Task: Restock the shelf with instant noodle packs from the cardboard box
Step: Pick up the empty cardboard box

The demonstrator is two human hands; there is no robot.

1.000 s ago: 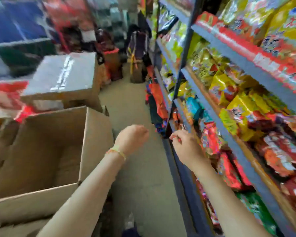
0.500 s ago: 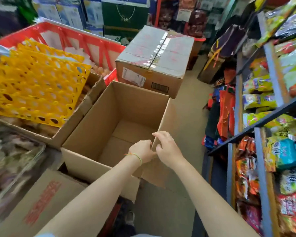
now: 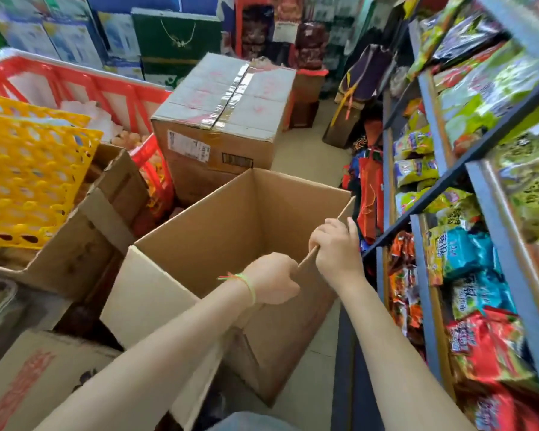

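Note:
An open brown cardboard box [image 3: 231, 219] stands in the aisle in front of me, tilted, and no packs show inside it. My left hand [image 3: 271, 279], with a thin green band at the wrist, grips the box's near right wall at the rim. My right hand [image 3: 336, 247] is closed on the same right edge a little farther along. The blue metal shelf [image 3: 430, 293] on the right holds many instant noodle packs [image 3: 461, 250] in red, blue, green and yellow wrappers.
A taped, closed carton [image 3: 224, 113] stands just behind the open box. To the left are yellow egg trays [image 3: 28, 169], a red crate [image 3: 75, 85] and more cardboard boxes [image 3: 100, 231]. Bags [image 3: 367, 194] hang at the shelf's far end.
My view swung from the shelf to the box. Both hands left the shelf, took hold of the box's right wall, and the box now sits closer and tilted.

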